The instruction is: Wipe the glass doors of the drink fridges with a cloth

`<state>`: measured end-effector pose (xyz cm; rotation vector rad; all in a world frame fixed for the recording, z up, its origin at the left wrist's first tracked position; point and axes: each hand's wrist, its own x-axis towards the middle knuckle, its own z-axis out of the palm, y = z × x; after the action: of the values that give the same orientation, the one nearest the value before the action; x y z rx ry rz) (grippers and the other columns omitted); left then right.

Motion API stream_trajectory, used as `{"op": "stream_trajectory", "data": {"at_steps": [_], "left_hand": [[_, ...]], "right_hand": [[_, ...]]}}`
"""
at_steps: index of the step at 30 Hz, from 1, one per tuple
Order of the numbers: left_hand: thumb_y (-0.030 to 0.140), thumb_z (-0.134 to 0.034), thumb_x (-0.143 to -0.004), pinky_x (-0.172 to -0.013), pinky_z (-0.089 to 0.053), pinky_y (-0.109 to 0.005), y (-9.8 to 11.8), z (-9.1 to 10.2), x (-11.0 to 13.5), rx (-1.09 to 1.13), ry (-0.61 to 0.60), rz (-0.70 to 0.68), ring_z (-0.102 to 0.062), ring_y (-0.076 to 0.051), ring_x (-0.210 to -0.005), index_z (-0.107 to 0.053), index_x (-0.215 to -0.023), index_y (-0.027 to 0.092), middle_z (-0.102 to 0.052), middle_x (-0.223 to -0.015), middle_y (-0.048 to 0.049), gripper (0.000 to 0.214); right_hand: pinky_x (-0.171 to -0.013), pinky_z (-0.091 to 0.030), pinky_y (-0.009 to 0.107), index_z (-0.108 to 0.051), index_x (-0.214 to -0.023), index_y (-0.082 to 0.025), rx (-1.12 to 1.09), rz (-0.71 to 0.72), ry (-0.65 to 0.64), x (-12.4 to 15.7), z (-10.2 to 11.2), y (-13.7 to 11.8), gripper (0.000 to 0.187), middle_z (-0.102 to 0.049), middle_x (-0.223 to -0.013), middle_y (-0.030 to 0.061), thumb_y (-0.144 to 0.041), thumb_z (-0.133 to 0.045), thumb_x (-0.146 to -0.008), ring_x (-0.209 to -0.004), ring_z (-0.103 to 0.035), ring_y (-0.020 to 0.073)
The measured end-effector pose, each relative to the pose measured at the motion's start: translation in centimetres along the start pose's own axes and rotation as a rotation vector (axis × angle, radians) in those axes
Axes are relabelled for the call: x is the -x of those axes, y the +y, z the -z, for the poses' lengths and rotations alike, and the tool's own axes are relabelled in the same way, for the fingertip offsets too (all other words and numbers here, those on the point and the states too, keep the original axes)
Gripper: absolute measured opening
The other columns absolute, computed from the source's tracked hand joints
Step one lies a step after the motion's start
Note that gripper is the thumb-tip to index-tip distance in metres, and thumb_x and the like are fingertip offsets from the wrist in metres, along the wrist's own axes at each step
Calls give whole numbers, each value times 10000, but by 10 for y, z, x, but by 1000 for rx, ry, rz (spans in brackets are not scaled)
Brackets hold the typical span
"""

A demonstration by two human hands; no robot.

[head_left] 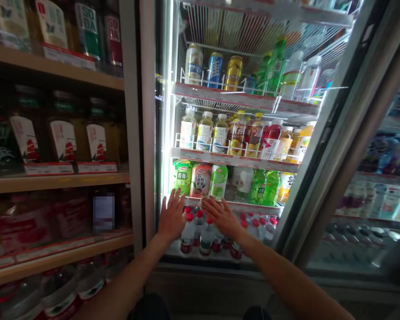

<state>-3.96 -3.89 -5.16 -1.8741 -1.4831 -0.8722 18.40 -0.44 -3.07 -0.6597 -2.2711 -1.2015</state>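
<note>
The red-capped bottles point(206, 240) stand upright, long axes vertical, on the bottom level of the cooler point(213, 278), beneath the shelf edge point(253, 208); the leftmost lie just right of the left grip point(172, 218), nearer it than the right grip point(224, 219). The left fingers are spread, pointing far; the right ones extend side by side, palm down, toward the left, contact at their tips hard to tell.

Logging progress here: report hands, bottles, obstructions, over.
Left hand open, fingers spread. Right hand open, near shelf edge. Red-capped bottles standing below, partly hidden by right arm.
</note>
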Motion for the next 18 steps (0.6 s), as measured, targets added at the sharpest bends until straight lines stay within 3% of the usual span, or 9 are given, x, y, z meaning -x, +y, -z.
{"op": "stream_trajectory", "data": {"at_steps": [2, 6, 11, 16, 18], "left_hand": [[182, -476, -789, -1107, -255, -500, -6, 0, 3, -7, -5, 19, -265, -281, -1381, -437, -1326, 116, -349, -1458, -151, 542], [183, -487, -779, -1108, -246, -516, -17, 2, 5, -21, 4, 51, -241, -298, -1388, -401, -1347, 87, -311, -1474, -169, 582], [162, -474, -779, -1107, -248, -515, -27, 3, 7, -33, 9, 62, -255, -296, -1383, -398, -1347, 87, -314, -1472, -171, 578], [186, -475, -795, -1098, -253, -532, -35, 6, 5, -55, 4, 101, -245, -309, -1385, -371, -1360, 80, -300, -1476, -180, 585], [191, -478, -792, -1101, -247, -531, -38, 8, 5, -53, -1, 114, -241, -309, -1386, -364, -1366, 82, -294, -1479, -180, 595]], "right_hand": [[-1151, 36, 501, -423, -1358, -217, 4, 6, 11, -4, -2, -3, 535, -434, -1438, 35, -132, -461, -831, -1422, -161, 204], [-1139, -5, 541, -351, -1404, -208, -2, -174, 27, -15, -7, -6, 573, -407, -1452, 77, -135, -448, -844, -1408, -212, 232], [-1156, -50, 502, -401, -1371, -230, -67, 54, -11, -26, -13, -17, 535, -415, -1449, 54, -136, -452, -847, -1380, -287, 207], [-1144, -35, 540, -338, -1410, -212, -57, -156, 30, -54, -11, -17, 562, -353, -1482, 70, -122, -416, -860, -1403, -231, 237], [-1147, -25, 531, -368, -1394, -209, -52, -117, 45, -57, -14, -22, 532, -367, -1475, 65, -136, -416, -870, -1397, -244, 240]]}}
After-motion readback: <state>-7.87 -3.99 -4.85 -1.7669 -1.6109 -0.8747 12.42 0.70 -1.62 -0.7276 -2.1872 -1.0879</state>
